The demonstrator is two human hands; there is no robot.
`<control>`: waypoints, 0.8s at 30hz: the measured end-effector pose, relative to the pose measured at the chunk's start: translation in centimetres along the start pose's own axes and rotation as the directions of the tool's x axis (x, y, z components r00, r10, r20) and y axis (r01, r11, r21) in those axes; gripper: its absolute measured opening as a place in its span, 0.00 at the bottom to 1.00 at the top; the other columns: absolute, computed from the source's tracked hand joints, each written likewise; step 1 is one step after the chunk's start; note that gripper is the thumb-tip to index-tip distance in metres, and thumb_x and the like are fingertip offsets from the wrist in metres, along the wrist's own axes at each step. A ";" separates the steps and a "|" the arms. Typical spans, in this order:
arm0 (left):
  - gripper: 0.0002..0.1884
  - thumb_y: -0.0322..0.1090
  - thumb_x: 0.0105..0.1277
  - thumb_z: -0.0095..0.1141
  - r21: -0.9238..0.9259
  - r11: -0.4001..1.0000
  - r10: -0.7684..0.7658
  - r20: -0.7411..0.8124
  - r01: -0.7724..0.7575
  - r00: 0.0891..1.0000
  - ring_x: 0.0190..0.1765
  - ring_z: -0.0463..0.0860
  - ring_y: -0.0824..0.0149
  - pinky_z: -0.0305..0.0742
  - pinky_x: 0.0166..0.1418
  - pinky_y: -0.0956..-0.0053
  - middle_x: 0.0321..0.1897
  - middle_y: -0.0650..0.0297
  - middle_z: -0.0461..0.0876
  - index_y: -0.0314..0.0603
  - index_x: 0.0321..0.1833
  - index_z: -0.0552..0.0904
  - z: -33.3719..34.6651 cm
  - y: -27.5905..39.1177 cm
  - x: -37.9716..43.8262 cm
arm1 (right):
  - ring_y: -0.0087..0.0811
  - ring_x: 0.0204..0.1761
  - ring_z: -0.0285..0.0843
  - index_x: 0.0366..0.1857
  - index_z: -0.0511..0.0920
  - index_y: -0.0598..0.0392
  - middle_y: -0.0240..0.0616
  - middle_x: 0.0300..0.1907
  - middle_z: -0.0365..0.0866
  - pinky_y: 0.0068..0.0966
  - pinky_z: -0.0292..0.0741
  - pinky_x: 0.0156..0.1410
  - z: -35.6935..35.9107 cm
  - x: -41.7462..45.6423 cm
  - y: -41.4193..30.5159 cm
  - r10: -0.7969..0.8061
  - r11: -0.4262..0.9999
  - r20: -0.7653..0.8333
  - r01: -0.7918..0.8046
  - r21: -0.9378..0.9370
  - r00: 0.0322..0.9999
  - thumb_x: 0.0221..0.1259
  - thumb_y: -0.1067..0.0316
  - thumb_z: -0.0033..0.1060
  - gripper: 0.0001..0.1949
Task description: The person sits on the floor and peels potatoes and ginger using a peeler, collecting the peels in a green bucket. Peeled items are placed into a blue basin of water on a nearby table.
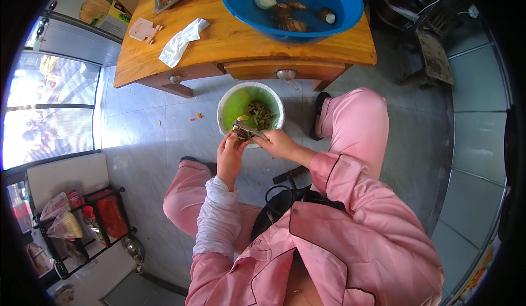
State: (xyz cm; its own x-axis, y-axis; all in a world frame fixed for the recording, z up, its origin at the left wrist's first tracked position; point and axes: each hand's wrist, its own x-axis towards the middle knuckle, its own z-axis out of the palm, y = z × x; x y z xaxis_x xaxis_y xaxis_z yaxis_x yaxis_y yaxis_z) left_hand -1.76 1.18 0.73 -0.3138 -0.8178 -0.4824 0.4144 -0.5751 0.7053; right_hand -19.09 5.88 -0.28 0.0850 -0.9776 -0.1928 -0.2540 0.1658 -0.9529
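Observation:
Over the near rim of a round bin [222, 113] with a green inside, my left hand [231, 154] holds a brown, rough-skinned root vegetable [242, 133]. My right hand [279, 143] grips the handle of a metal peeler [249, 129], whose head lies across the vegetable. Dark and pale peelings [261, 115] lie in the bin. On the wooden table [213, 51] beyond, a blue plastic basin [294, 34] holds water, several brown root vegetables [293, 25] and a pale peeled piece [265, 0]. My fingers partly hide the held vegetable.
A crumpled white tissue [181, 45], a pink plastic piece [144, 30] and a metal tray [162, 4] of small food pieces lie on the table. Orange scraps [198, 116] are on the floor. A wooden stool [433, 55] stands at right, a black rack [92, 224] at lower left.

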 end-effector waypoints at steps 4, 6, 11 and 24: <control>0.18 0.32 0.69 0.48 0.064 0.998 0.031 -0.017 -0.030 0.999 0.45 0.81 0.66 0.78 0.47 0.73 0.46 0.56 0.79 0.26 0.56 0.72 0.0 0.5 -0.5 | 0.50 0.27 0.78 0.26 0.76 0.62 0.54 0.23 0.77 0.38 0.72 0.34 -0.2 0.1 -0.1 -0.035 0.998 0.010 0.036 -0.055 0.999 0.65 0.49 0.51 0.22; 0.18 0.32 0.68 0.49 0.099 0.994 0.038 -0.006 -0.037 0.999 0.44 0.81 0.66 0.79 0.46 0.72 0.45 0.56 0.80 0.25 0.56 0.72 0.4 0.6 -0.5 | 0.48 0.26 0.77 0.26 0.76 0.61 0.53 0.21 0.76 0.37 0.71 0.32 -0.1 0.1 0.2 -0.066 0.996 -0.009 0.065 -0.063 0.998 0.65 0.50 0.51 0.21; 0.17 0.32 0.68 0.49 0.150 0.988 0.050 -0.030 -0.045 0.998 0.41 0.81 0.66 0.80 0.44 0.72 0.43 0.56 0.80 0.25 0.54 0.73 0.0 0.7 -0.6 | 0.44 0.22 0.77 0.25 0.76 0.60 0.49 0.18 0.75 0.35 0.71 0.30 0.0 0.5 0.5 -0.088 0.989 0.002 0.088 -0.120 0.996 0.64 0.52 0.53 0.20; 0.22 0.34 0.70 0.43 -0.031 0.998 -0.049 0.037 0.050 0.998 0.51 0.80 0.58 0.78 0.53 0.68 0.52 0.53 0.77 0.29 0.63 0.66 -0.3 1.1 -0.6 | 0.24 0.10 0.68 0.23 0.75 0.56 0.32 0.13 0.70 0.24 0.64 0.16 -0.6 1.1 2.0 0.304 0.952 -0.013 -0.303 0.050 0.953 0.66 0.49 0.52 0.20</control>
State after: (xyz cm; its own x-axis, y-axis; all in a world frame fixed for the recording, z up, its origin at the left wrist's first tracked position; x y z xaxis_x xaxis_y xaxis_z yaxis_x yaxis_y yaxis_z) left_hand -0.88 0.98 1.63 -0.3656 -0.7871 -0.4968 0.4241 -0.6160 0.6639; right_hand -20.07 5.09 -2.20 -0.0087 -0.8827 -0.4699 -0.2193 0.4602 -0.8603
